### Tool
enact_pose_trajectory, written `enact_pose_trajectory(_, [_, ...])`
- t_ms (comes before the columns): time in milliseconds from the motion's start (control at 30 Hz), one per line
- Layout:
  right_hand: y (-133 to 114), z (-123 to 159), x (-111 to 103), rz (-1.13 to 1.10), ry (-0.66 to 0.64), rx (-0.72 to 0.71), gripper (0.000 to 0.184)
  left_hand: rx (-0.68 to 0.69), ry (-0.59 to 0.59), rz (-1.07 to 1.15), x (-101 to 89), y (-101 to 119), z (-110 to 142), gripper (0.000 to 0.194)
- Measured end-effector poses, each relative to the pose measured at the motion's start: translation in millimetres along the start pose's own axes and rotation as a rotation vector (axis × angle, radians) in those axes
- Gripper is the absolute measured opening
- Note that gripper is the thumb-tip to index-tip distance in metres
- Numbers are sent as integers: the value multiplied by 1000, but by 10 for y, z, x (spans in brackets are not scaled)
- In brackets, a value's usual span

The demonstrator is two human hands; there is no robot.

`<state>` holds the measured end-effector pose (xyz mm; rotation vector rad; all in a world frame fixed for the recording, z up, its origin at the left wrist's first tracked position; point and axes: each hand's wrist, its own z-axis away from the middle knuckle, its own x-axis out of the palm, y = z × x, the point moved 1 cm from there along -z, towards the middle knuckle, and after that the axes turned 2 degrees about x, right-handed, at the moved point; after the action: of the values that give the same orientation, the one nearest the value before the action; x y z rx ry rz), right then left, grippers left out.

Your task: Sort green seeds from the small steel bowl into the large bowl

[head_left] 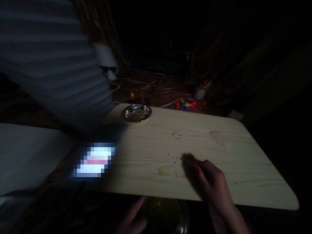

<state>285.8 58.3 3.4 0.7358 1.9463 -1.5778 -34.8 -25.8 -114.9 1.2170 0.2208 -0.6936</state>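
Observation:
Below the table's near edge, my left hand [134, 216] is at the left rim of a metal bowl [184, 221] of green bits. Its forefinger runs along the rim and the thumb is bent in; darkness hides the other fingers. Over the table [146, 156], my right hand [215, 183] is closed, its fingertips pinched low near a few dark specks [177, 158]. Whatever the fingertips hold, if anything, is too small and dim to name. Beyond them lies another scatter of dark specks [176, 135].
At the far left table corner stands a shallow steel bowl [137, 113] of greenish bits. A pale, flat patch [220, 139] lies to the right. A glowing screen [95, 161] is at the left. Colourful small objects [190, 104] and a white pot [200, 93] are on the floor beyond.

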Motion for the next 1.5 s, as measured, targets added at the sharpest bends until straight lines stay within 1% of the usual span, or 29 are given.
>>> enact_pose_trajectory(133, [-30,-31,39,8,-8,-29,25,-43,-5,-170,-47,98,6,57])
enact_pose_trajectory(200, [-44,-22,23,5,-13,-32,25,-54,-16,-206,-65,143,11,57])
enact_pose_trajectory(300, [-56,2,-20,12,4,-30,26,-78,-48,-133,-63,167,11,59])
enact_pose_trajectory(433, [-71,16,-29,-9,-2,-28,27,-69,9,-56,-31,92,-6,57])
enact_pose_trajectory(533, [-80,7,10,-9,-23,-39,28,-39,28,-61,-13,8,-10,57])
enact_pose_trajectory(600, [-71,-1,27,3,-23,-42,28,-19,22,-68,-16,-6,-8,57])
enact_pose_trajectory(733, [-19,-20,13,13,-3,-10,28,-10,-2,-98,-52,84,-4,58])
enact_pose_trajectory(867, [-9,-66,30,-5,13,-23,28,-64,-35,-186,-65,125,-7,57])
enact_pose_trajectory(1033, [-111,-137,139,9,1,-41,28,-44,-66,-171,-56,122,-4,58])
enact_pose_trajectory(1167, [-185,-199,178,-22,-47,-61,26,-42,-51,-163,-83,173,4,60])
enact_pose_trajectory(1333, [-246,-380,172,-13,-21,-77,26,-31,5,-46,-64,58,6,56])
enact_pose_trajectory(1400, [-307,-458,195,34,-46,-112,26,-32,23,-39,-50,10,7,56])
enact_pose_trajectory(1500, [-428,-517,242,117,-120,-181,25,-49,39,-48,-49,-3,21,55])
